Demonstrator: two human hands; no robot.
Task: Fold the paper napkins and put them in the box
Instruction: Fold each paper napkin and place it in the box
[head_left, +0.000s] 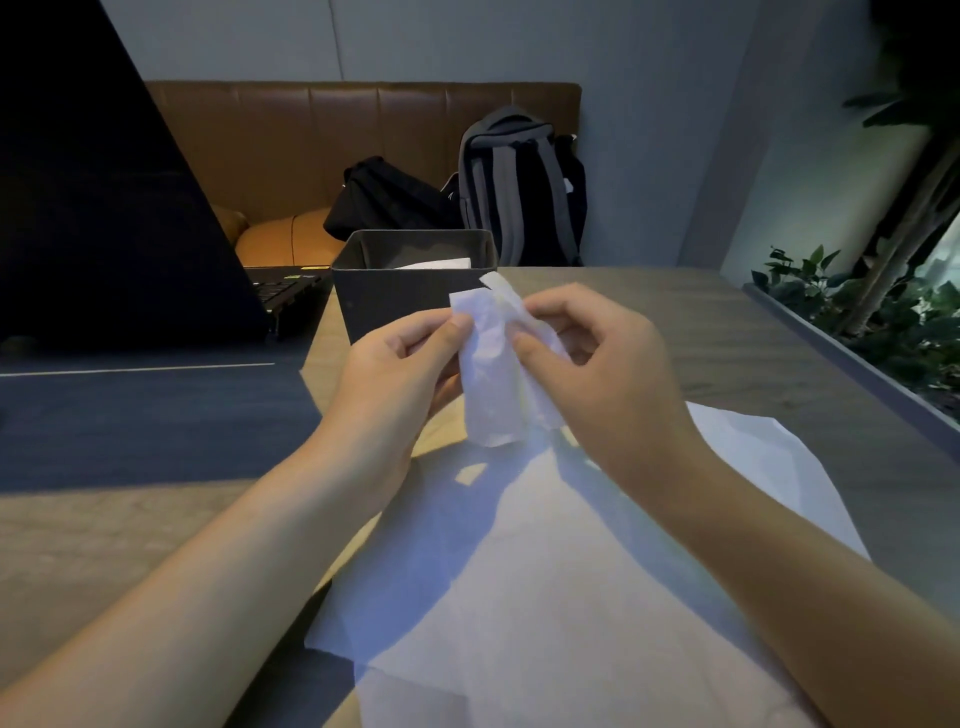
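A small crumpled white paper napkin (491, 364) hangs in the air between both hands, above the table. My left hand (400, 364) pinches its left edge with thumb and fingers, and my right hand (602, 364) pinches its right edge. Just behind the napkin stands a dark open box (395, 301), with a white napkin (441, 263) showing inside near the rim. Under my forearms, several flat white napkins (519, 571) lie spread on the wooden table.
An open black laptop (104, 208) stands at the left on a dark mat (145, 415). A planter with green plants (883, 322) runs along the table's right edge. Behind the table, two bags (519, 192) rest on a brown bench.
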